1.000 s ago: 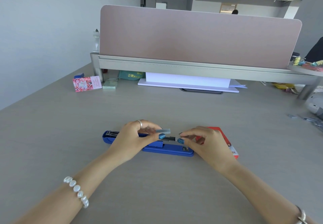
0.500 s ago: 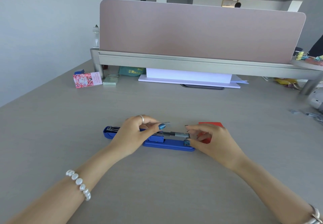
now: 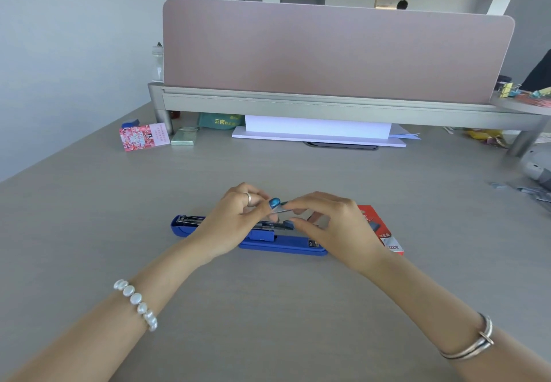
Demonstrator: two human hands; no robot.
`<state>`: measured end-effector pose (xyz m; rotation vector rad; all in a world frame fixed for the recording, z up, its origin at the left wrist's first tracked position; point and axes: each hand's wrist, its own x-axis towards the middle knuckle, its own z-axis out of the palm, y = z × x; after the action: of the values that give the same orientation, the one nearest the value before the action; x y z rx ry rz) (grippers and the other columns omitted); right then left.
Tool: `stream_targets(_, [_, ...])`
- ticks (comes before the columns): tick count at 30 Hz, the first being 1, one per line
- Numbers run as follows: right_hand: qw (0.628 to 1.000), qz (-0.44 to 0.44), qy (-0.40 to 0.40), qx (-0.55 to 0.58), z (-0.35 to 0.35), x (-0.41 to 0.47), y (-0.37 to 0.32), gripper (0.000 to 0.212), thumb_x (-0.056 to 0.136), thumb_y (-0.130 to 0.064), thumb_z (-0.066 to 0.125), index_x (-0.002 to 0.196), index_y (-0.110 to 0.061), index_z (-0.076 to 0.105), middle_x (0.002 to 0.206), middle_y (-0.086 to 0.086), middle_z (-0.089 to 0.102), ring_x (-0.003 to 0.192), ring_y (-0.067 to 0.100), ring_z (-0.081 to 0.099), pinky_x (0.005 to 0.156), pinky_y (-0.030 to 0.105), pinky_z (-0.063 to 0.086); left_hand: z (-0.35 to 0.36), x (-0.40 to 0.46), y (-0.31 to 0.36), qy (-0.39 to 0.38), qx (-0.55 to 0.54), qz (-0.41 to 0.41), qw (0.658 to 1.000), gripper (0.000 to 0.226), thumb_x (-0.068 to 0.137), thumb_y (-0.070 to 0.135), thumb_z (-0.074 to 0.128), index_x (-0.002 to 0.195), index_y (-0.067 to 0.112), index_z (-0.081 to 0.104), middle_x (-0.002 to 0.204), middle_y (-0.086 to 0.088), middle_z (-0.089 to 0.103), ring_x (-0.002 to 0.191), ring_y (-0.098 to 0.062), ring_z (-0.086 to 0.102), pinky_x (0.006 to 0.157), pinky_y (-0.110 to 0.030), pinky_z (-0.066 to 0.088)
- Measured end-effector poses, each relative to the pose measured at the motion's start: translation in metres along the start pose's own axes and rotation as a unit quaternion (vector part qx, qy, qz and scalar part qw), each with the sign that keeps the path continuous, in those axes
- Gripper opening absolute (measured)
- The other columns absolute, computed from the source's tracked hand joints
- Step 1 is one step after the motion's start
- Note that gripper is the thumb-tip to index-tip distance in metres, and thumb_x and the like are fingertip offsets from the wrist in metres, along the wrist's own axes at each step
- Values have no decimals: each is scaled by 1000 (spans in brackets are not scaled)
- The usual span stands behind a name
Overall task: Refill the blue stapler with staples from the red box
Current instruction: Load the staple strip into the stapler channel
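So the blue stapler (image 3: 280, 243) is lying flat on the grey desk (image 3: 268, 307) just below the middle of the frame, opened out long with the metal staple channel facing up; its left tip pokes out past the left hand (image 3: 235, 220), the rest runs under both hands. The left hand is pinching a thin silvery strip of staples (image 3: 281, 209) between thumb and fingers, right above the channel; fingers closed tight on it, teal nails showing. The right hand (image 3: 334, 226) comes in from the other side with its fingertips curled down at the same strip; looks like it's touching the end of it but honestly can't tell if it's really gripping or just steadying. The red box (image 3: 380, 229) sits flat on the desk just right of the stapler, mostly hidden behind the right hand. Pearl bracelet (image 3: 135, 299) on the left wrist, silver bangle (image 3: 474, 343) on the right; further back, upper part of the frame, a pink divider panel (image 3: 328, 51) with a white stack of paper (image 3: 316, 130) under its shelf, and a pink patterned card box (image 3: 143, 137) off to the left.
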<state>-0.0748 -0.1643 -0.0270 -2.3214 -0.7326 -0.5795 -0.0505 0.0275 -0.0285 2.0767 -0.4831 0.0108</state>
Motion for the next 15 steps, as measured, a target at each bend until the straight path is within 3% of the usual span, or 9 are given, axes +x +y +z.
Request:
stream_targets(4, [1000, -3, 14, -12, 3, 2, 5, 23, 77, -13, 69, 99, -20, 69, 94, 3, 60, 77, 10, 58, 71, 19, 51, -1, 1, 0, -16, 14, 0, 1000, 30, 91, 35, 48, 77, 23, 72, 108, 8, 52, 91, -1, 55, 66, -2, 34])
stream_targets(6, [1000, -12, 10, -9, 4, 2, 4, 21, 78, -13, 68, 98, -18, 69, 98, 3, 66, 83, 9, 60, 75, 20, 52, 0, 1, 0, -27, 6, -2, 1000, 30, 91, 35, 48, 79, 22, 72, 108, 6, 53, 88, 0, 56, 65, 0, 34])
stream_targets(10, [1000, -3, 10, 12, 3, 2, 2, 19, 80, -8, 66, 96, -16, 70, 85, 4, 71, 74, 9, 59, 72, 22, 51, -3, 1, -2, -22, 42, 10, 999, 20, 89, 43, 47, 84, 33, 64, 104, 9, 54, 100, -5, 53, 83, -18, 39])
stream_targets(15, [999, 22, -25, 0, 1, -2, 7, 19, 78, -10, 67, 93, -21, 71, 83, -10, 65, 78, 5, 54, 71, 12, 44, -20, -3, -11, 5, 80, -18, 997, 29, 86, 49, 48, 89, 26, 65, 102, 7, 63, 94, -7, 59, 85, -27, 44])
